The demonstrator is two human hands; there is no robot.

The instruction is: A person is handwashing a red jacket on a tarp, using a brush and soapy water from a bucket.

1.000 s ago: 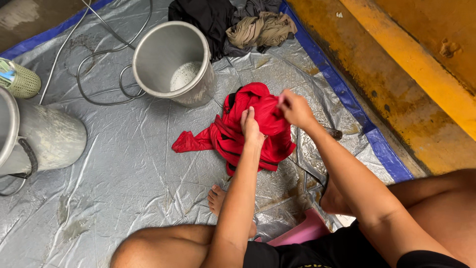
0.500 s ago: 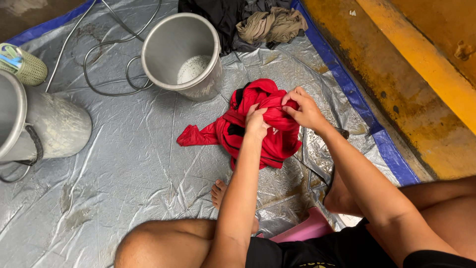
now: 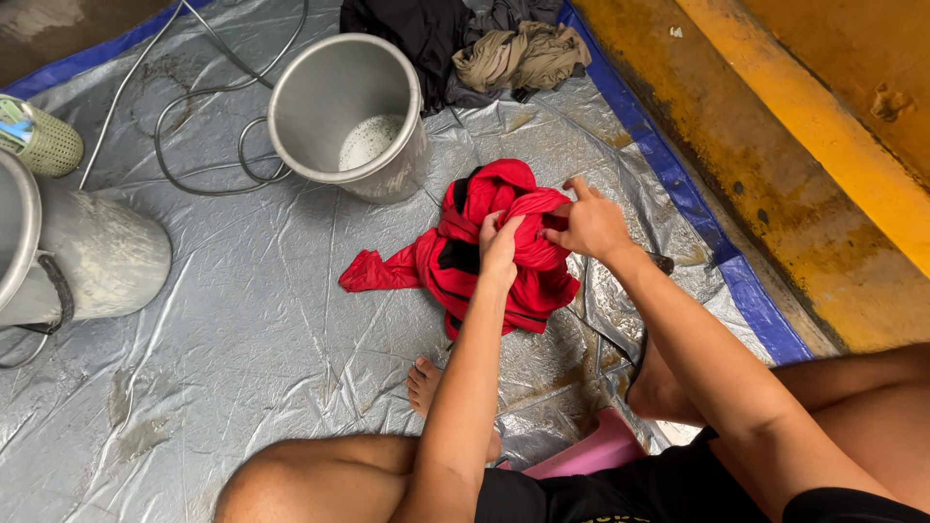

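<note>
- Bottom of the frame: bare knees and thighs on both sides, black shorts in the lower middle, and a pink thing [image 3: 591,453] poking out under the legs. Looks like a low seat, but I can't really tell. One bare foot [image 3: 424,383] rests flat on the sheet just above the left knee.
- The surface is a silvery-grey plastic tarp [image 3: 242,320], wrinkled and wet-looking with muddy smears, covering nearly the whole floor. It has a blue border [image 3: 736,281] running along the right side.
- Centre of the frame: the red cloth [image 3: 504,266] lies bunched on the tarp, with dark patches in the folds and one corner trailing out to the left.
- My left hand [image 3: 499,242] sits on top of the bundle, fingers curled and pinching the red fabric.
- My right hand [image 3: 589,223] is just beside it, at the bundle's right edge, thumb and fingers closed on a fold.
- Right side: a grimy yellow concrete ledge [image 3: 823,145] rising past the tarp.
- Above the cloth, near it but not touching: an upright metal pot [image 3: 347,116], something pale in the bottom.
- Left edge: a second metal vessel [image 3: 77,257] lying on its side, with a green mesh thing [image 3: 44,145] above it.
- Upper left: a grey hose [image 3: 208,145] looping over the tarp.
- Top centre: a pile of dark and tan clothes [image 3: 484,44].
</note>
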